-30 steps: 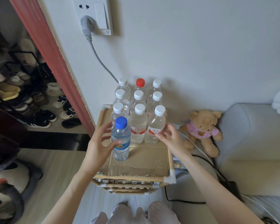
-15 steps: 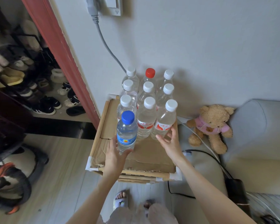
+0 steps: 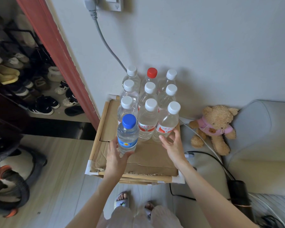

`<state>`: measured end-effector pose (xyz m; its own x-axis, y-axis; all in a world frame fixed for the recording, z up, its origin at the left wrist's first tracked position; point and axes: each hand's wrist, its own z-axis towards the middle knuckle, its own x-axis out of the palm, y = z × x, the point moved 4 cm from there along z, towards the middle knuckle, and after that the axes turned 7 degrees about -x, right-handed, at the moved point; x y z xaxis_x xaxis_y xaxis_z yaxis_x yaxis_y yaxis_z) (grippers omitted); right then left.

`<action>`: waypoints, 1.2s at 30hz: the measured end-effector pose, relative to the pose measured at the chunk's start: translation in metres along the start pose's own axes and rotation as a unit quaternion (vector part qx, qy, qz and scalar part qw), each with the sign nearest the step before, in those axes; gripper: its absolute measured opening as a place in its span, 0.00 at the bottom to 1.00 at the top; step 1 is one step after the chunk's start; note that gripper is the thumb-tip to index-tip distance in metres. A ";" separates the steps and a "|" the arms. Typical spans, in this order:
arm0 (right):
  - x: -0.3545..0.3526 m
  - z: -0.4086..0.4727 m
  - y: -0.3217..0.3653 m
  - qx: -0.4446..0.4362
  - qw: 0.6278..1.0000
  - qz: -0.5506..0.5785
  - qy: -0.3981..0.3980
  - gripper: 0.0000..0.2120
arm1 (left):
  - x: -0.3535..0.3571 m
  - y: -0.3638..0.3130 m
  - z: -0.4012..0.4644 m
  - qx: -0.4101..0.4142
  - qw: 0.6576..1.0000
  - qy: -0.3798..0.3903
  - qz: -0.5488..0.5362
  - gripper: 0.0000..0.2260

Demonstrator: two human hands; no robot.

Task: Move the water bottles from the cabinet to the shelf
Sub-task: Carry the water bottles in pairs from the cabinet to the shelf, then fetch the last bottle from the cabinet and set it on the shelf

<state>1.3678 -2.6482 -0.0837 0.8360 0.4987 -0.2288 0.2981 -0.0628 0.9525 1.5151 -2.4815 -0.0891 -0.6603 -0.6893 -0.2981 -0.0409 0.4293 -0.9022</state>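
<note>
Blue-capped bottle [image 3: 127,135] stands mid-frame on the cardboard-topped shelf [image 3: 148,160], left hand [image 3: 117,157] wrapped round its base; right hand [image 3: 172,143], fingers spread, touches the front-right bottle [image 3: 167,123]. Ten placed; cabinet unseen.

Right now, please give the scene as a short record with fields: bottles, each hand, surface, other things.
bottles: ten upright; eight white caps, one red cap, one blue-cap bottle in front
left hand: gripping the blue-cap bottle low
right hand: open, fingers touching front right bottle
surface: cardboard-topped shelf
other: teddy bear on the right
</note>
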 end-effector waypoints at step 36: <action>-0.002 -0.084 0.005 -0.186 0.865 -0.336 0.324 0.33 | -0.026 0.006 -0.105 0.089 0.956 -0.099 0.261 0.33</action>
<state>1.3287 -2.5766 -0.0611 0.0630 0.7021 -0.7093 0.3465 0.6511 0.6753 1.4532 -2.3993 -0.0541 -0.4001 -0.5135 -0.7591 0.3953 0.6506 -0.6484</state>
